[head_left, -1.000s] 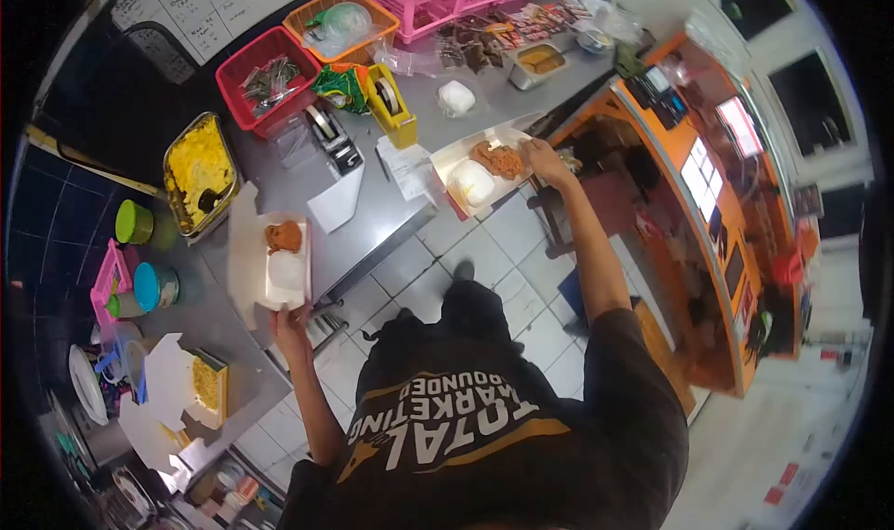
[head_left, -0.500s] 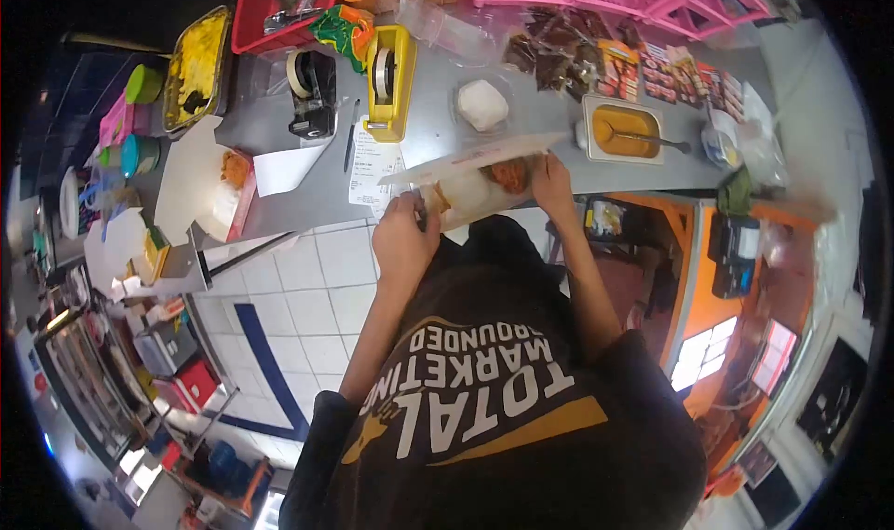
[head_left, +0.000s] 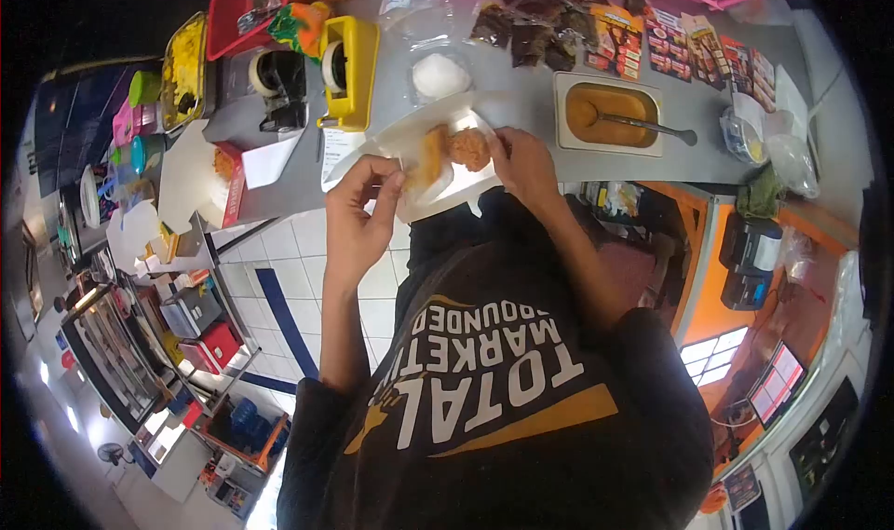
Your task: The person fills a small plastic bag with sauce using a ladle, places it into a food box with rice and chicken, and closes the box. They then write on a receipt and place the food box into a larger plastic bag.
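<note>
My left hand grips the left side of an open white paper food box, thumb and fingers closed near its edge. On the right side, my right hand pinches the box wall. Inside lie a browned piece of fried chicken and a longer golden-yellow piece whose kind I cannot make out. The box is held at the counter's near edge, in front of my body. Just beyond it, a white mound of what looks like rice sits in clear plastic. A printed receipt lies partly behind the box.
Yellow and black tape dispensers stand to the left, near another open food box. Rightward is a metal pan of brown sauce with a spoon. Sauce packets and printed leaflets lie at the back.
The box has tipped so its inside faces me more, and its raised lid has swung back. My hands have shifted slightly left and up. The camera view has moved too.
</note>
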`<state>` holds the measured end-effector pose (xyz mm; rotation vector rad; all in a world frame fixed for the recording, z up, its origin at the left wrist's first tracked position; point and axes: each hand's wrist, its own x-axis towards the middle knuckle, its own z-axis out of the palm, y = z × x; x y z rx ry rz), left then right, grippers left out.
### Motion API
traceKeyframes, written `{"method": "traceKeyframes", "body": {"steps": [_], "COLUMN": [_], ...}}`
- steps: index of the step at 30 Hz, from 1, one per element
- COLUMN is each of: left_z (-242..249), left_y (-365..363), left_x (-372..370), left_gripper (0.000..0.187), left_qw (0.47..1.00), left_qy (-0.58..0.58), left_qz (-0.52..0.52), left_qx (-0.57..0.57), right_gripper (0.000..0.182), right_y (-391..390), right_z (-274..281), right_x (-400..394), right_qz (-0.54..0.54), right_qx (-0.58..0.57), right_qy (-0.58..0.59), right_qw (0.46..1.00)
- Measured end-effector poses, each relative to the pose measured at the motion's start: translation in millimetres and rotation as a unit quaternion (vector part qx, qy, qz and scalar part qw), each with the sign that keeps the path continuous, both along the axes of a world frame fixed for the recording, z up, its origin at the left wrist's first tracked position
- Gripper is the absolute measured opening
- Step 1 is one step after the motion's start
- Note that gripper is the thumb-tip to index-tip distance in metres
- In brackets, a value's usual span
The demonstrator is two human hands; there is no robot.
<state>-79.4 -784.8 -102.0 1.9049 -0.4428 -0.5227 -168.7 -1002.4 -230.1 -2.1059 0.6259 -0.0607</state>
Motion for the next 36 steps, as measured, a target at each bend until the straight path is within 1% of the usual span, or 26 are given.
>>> {"method": "traceKeyframes", "body": {"steps": [1,2,5,6,8,9,12,15,18,21,22,23,25,26,28,30,32,33,34,36], "left_z": [-3.3,-5.9,-5.8,-13.1,-14.0,-13.6,-27.4,-38.5,-42.9,-70.4,-79.1,-86.3,-84.7,-80.5,-41.3,-13.2,15.1,21.6,19.0,10.9], "left_y": [-6.2,-12.8,-47.3,-55.4,-65.7,-69.9,-72.9,-67.6,-66.1,-68.1,-67.0,-64.4,-61.1,-54.6,-40.2,-15.4,-2.8,2.1,7.6,20.9], "left_x": [2.1,3.0,6.4,10.7,17.2,19.3,22.3,22.7,22.5,28.2,28.4,26.3,17.6,13.3,5.3,-1.9,-2.6,0.9,7.8,20.4], "left_gripper": [0.006,0.007,0.006,0.012,0.018,0.021,0.027,0.026,0.018,0.022,0.024,0.024,0.026,0.029,0.035,0.037,0.036,0.035,0.032,0.025], "left_qw": [0.999,1.000,0.992,0.972,0.928,0.898,0.863,0.834,0.815,0.812,0.819,0.841,0.882,0.895,0.917,0.904,0.893,0.885,0.906,0.944], "left_qy": [0.026,0.015,-0.084,-0.185,-0.298,-0.353,-0.417,-0.471,-0.515,-0.469,-0.454,-0.428,-0.371,-0.361,-0.341,-0.418,-0.437,-0.443,-0.406,-0.327], "left_qz": [-0.002,-0.020,-0.088,-0.127,-0.183,-0.209,-0.238,-0.236,-0.215,-0.316,-0.321,-0.297,-0.249,-0.228,-0.182,-0.062,0.044,0.096,0.076,0.034], "left_qx": [-0.023,-0.001,0.039,0.062,0.128,0.161,0.158,0.162,0.156,0.144,0.140,0.145,0.150,0.132,0.097,0.066,0.097,0.111,0.088,0.039], "right_gripper": [0.032,0.027,0.024,0.023,0.021,0.021,0.020,0.018,0.017,0.016,0.016,0.017,0.016,0.017,0.018,0.021,0.017,0.016,0.016,0.017], "right_y": [-2.1,-6.0,-4.7,-4.5,-4.8,-4.6,-5.2,-5.4,-4.5,-3.7,-3.8,-4.2,-4.9,-5.6,-7.0,-13.6,-25.3,-30.2,-39.3,-55.9], "right_z": [3.1,6.8,7.7,6.2,2.6,3.9,7.2,7.8,9.1,8.0,9.5,11.3,18.1,23.2,46.3,69.1,98.0,106.8,105.3,102.6], "right_x": [-3.1,-5.7,-13.3,-14.3,-15.6,-16.4,-16.6,-13.9,-12.6,-11.7,-12.7,-13.6,-17.6,-19.0,-15.6,-5.9,20.1,32.6,52.4,95.4], "right_qz": [-0.009,0.003,-0.015,-0.013,-0.009,-0.015,-0.026,-0.024,-0.026,-0.022,-0.018,-0.016,0.006,0.018,-0.011,-0.024,-0.033,-0.038,-0.021,0.050], "right_qx": [0.030,0.032,0.039,0.027,0.001,0.010,0.023,0.007,0.001,0.023,0.030,0.035,0.009,-0.005,-0.040,-0.074,-0.072,-0.072,-0.112,-0.142], "right_qy": [-0.006,-0.007,-0.046,-0.058,-0.085,-0.082,-0.072,-0.064,-0.069,-0.073,-0.077,-0.082,-0.054,-0.040,-0.085,-0.118,-0.140,-0.150,-0.174,-0.169], "right_qw": [0.999,0.999,0.998,0.998,0.996,0.996,0.997,0.998,0.997,0.997,0.996,0.996,0.998,0.999,0.996,0.990,0.987,0.985,0.978,0.974]}}
